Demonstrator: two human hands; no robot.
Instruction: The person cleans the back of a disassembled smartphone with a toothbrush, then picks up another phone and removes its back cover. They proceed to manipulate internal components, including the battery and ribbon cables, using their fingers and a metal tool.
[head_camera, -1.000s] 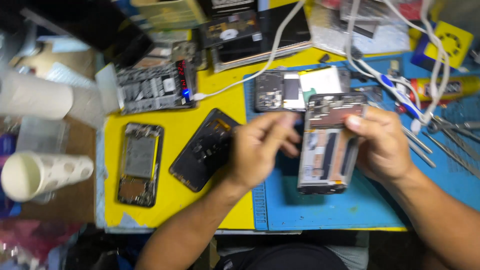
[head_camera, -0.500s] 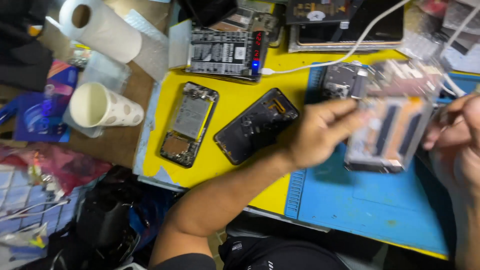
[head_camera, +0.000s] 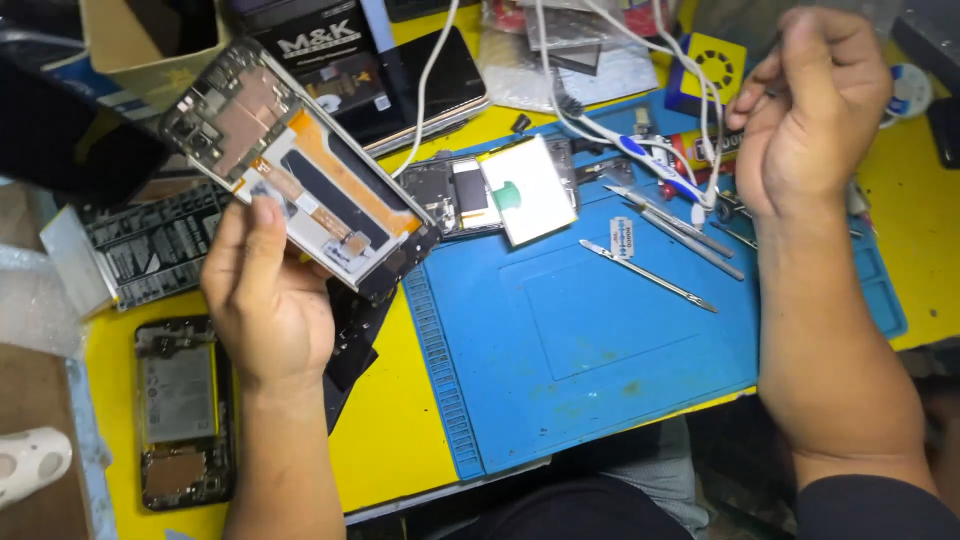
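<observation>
Now left hand (head_camera: 262, 300) alone pinches the opened grey phone frame with orange flex (head_camera: 298, 170), lifted toward 10 o'clock; right hand (head_camera: 805, 110) has released it, fingers curled, grip contents indeterminate.

Yellow bench (head_camera: 400, 440): blue mat (head_camera: 600, 340) btwn hands, tweezers (head_camera: 648, 275) on it; opened phone (head_camera: 180, 410) beside left forearm.

Blue work mat (head_camera: 620, 350) on yellow table (head_camera: 390, 440) (phone frame (head_camera: 300, 170) shows orange).
</observation>
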